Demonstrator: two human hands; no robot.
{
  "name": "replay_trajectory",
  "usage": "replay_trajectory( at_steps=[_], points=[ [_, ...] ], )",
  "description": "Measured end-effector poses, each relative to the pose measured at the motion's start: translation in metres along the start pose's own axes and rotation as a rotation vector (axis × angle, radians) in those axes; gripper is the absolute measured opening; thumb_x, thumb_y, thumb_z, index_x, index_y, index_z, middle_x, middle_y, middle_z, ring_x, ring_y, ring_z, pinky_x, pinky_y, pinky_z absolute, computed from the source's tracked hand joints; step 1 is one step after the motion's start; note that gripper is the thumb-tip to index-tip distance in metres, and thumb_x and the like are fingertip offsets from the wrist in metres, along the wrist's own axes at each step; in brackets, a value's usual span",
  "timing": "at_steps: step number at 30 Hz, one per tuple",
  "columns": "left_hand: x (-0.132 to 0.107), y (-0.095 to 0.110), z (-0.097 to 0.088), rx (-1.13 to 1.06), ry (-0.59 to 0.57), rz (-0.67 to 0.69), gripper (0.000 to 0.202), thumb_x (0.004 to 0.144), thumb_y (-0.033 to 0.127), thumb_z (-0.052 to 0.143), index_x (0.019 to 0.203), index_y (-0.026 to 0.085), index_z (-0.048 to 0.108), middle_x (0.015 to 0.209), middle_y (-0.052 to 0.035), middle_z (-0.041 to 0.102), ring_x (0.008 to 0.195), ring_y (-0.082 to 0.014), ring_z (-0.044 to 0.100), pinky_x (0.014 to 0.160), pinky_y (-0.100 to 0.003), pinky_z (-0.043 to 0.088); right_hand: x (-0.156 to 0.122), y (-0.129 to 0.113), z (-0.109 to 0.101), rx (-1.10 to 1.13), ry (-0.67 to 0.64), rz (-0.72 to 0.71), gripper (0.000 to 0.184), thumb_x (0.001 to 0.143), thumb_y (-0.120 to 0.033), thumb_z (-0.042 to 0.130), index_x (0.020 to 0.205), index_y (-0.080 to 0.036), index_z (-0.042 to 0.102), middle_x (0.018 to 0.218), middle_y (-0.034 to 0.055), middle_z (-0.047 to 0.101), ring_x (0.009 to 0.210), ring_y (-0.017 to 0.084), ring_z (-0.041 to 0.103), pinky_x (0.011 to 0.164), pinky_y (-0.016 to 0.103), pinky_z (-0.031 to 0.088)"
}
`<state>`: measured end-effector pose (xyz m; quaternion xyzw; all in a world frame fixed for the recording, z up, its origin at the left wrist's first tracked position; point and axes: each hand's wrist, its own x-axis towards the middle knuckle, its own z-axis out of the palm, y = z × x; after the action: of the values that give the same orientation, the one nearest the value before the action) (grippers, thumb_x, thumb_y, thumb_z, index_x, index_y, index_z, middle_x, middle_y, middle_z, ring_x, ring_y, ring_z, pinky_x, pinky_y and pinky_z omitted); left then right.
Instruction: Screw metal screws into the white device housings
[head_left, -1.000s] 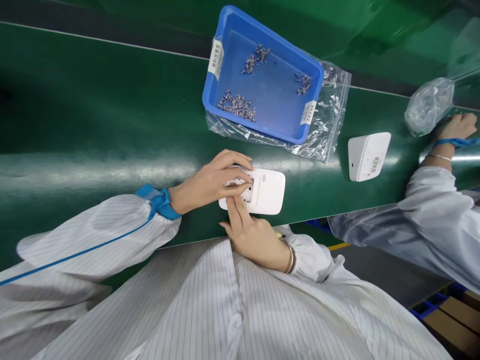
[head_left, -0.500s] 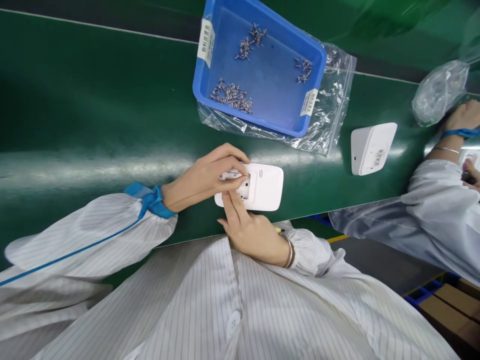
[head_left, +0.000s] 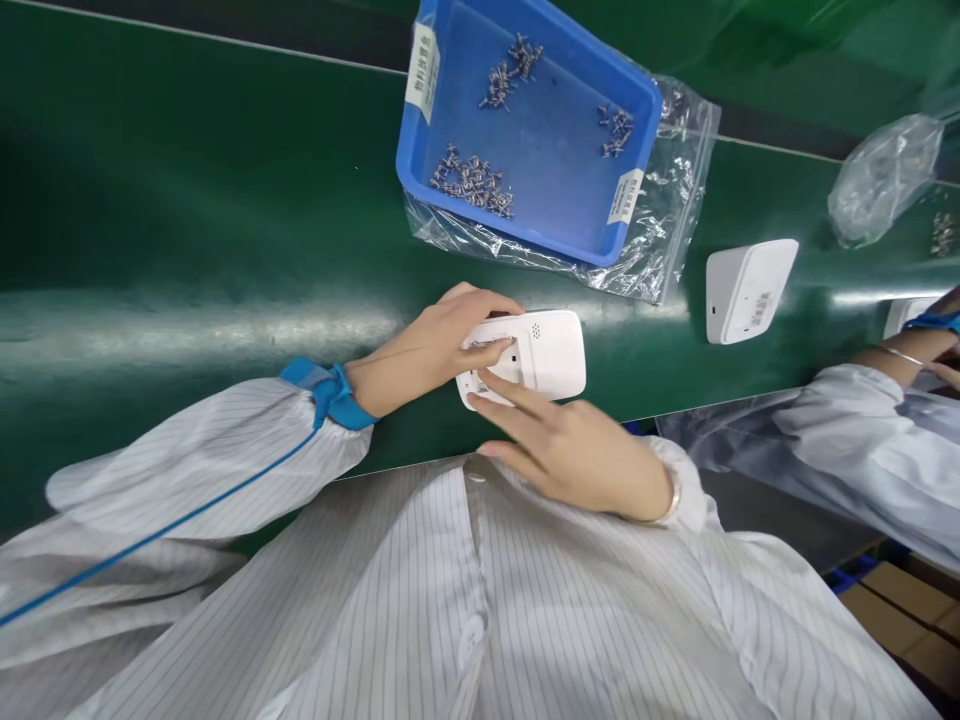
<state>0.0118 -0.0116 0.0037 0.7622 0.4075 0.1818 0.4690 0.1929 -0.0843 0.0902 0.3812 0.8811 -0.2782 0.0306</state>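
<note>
A white plastic device (head_left: 547, 352) lies on the green conveyor belt (head_left: 187, 230) near its front edge. My left hand (head_left: 439, 345) covers the device's left end, fingers curled over it and pressing a small part into a recess. My right hand (head_left: 570, 450) reaches in from below, its index and middle fingers stretched flat onto the same left end. What sits under the fingertips is too small to name.
A blue tray (head_left: 525, 130) with several small metal screws rests on a clear plastic bag (head_left: 667, 230) behind the device. A second white device (head_left: 750, 288) lies to the right. A crumpled bag (head_left: 885, 175) sits far right. A co-worker's sleeve (head_left: 862, 440) is at right.
My right hand has swung round from below to the right, its fingers now lying flatter across the device. The device has shifted slightly right. The co-worker's hand has dropped away from the crumpled bag.
</note>
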Motion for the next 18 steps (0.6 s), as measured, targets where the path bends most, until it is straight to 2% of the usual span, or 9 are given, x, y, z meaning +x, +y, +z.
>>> replay_trajectory(
  at_steps=[2, 3, 5, 6, 9, 10, 12, 14, 18],
  points=[
    [-0.001, 0.000, 0.003, -0.009, 0.029, 0.025, 0.035, 0.092, 0.039, 0.053, 0.121, 0.022, 0.057, 0.116, -0.0035, 0.064, 0.109, -0.0220, 0.053, 0.092, -0.034, 0.047, -0.004, 0.005, -0.026, 0.252, 0.313, 0.001, 0.031, 0.100, -0.034, 0.043, 0.112, -0.018, 0.066, 0.103, 0.0061, 0.074, 0.061, 0.009, 0.064, 0.050, 0.022, 0.051],
    [-0.001, 0.000, 0.003, -0.007, 0.041, 0.041, 0.034, 0.091, 0.039, 0.053, 0.120, 0.021, 0.058, 0.115, -0.0036, 0.064, 0.107, -0.0219, 0.054, 0.092, -0.034, 0.047, -0.003, 0.007, -0.034, 0.366, 0.475, 0.019, 0.029, 0.100, -0.031, 0.042, 0.097, -0.019, 0.069, 0.081, 0.0013, 0.073, 0.053, 0.007, 0.059, 0.048, 0.020, 0.048],
    [-0.001, 0.001, 0.003, -0.002, 0.058, 0.080, 0.033, 0.090, 0.036, 0.054, 0.119, 0.020, 0.059, 0.113, -0.0037, 0.065, 0.104, -0.0214, 0.055, 0.091, -0.034, 0.046, 0.007, 0.011, -0.041, 0.518, 0.693, 0.046, 0.045, 0.103, -0.029, 0.032, 0.071, -0.022, 0.062, 0.048, -0.0040, 0.054, 0.039, 0.007, 0.047, 0.041, 0.020, 0.042],
    [-0.001, 0.000, 0.002, 0.000, 0.062, 0.096, 0.034, 0.089, 0.035, 0.055, 0.119, 0.019, 0.058, 0.113, -0.0037, 0.065, 0.103, -0.0213, 0.056, 0.091, -0.034, 0.046, 0.015, 0.013, -0.040, 0.546, 0.711, 0.035, 0.052, 0.104, -0.032, 0.025, 0.063, -0.023, 0.057, 0.041, -0.0046, 0.043, 0.036, 0.008, 0.042, 0.039, 0.022, 0.039],
    [0.000, -0.002, 0.003, 0.029, 0.068, 0.137, 0.039, 0.087, 0.034, 0.059, 0.123, 0.019, 0.057, 0.111, -0.0041, 0.065, 0.101, -0.0219, 0.056, 0.091, -0.035, 0.045, 0.050, 0.020, -0.032, 0.549, 0.677, -0.055, 0.057, 0.102, -0.046, 0.021, 0.052, -0.025, 0.040, 0.039, -0.0056, 0.023, 0.031, 0.010, 0.032, 0.034, 0.024, 0.035],
    [0.001, -0.003, 0.004, 0.045, 0.071, 0.156, 0.039, 0.087, 0.034, 0.060, 0.123, 0.020, 0.057, 0.110, -0.0043, 0.064, 0.101, -0.0221, 0.056, 0.092, -0.036, 0.044, 0.062, 0.022, -0.030, 0.583, 0.721, -0.079, 0.057, 0.101, -0.050, 0.022, 0.051, -0.025, 0.034, 0.039, -0.0061, 0.020, 0.030, 0.010, 0.030, 0.032, 0.025, 0.034],
    [0.002, -0.006, 0.005, 0.074, 0.085, 0.197, 0.036, 0.087, 0.034, 0.060, 0.121, 0.020, 0.059, 0.110, -0.0050, 0.063, 0.099, -0.0223, 0.055, 0.093, -0.037, 0.043, 0.081, 0.024, -0.029, 0.695, 0.904, -0.083, 0.056, 0.100, -0.053, 0.021, 0.052, -0.026, 0.022, 0.038, -0.0070, 0.015, 0.027, 0.010, 0.024, 0.028, 0.025, 0.029],
    [0.002, -0.007, 0.007, 0.088, 0.093, 0.218, 0.033, 0.089, 0.033, 0.059, 0.120, 0.021, 0.061, 0.109, -0.0056, 0.062, 0.098, -0.0224, 0.053, 0.092, -0.038, 0.043, 0.092, 0.024, -0.028, 0.745, 1.040, 0.001, 0.054, 0.100, -0.055, 0.017, 0.053, -0.027, 0.016, 0.036, -0.0073, 0.014, 0.025, 0.010, 0.021, 0.025, 0.025, 0.026],
    [0.002, -0.008, 0.008, 0.088, 0.091, 0.213, 0.031, 0.090, 0.032, 0.056, 0.119, 0.021, 0.062, 0.110, -0.0068, 0.061, 0.099, -0.0232, 0.050, 0.090, -0.038, 0.043, 0.096, 0.028, -0.022, 0.603, 1.005, 0.170, 0.052, 0.099, -0.058, 0.021, 0.058, -0.027, 0.013, 0.037, -0.0070, 0.016, 0.027, 0.011, 0.025, 0.029, 0.027, 0.033]
  ],
)
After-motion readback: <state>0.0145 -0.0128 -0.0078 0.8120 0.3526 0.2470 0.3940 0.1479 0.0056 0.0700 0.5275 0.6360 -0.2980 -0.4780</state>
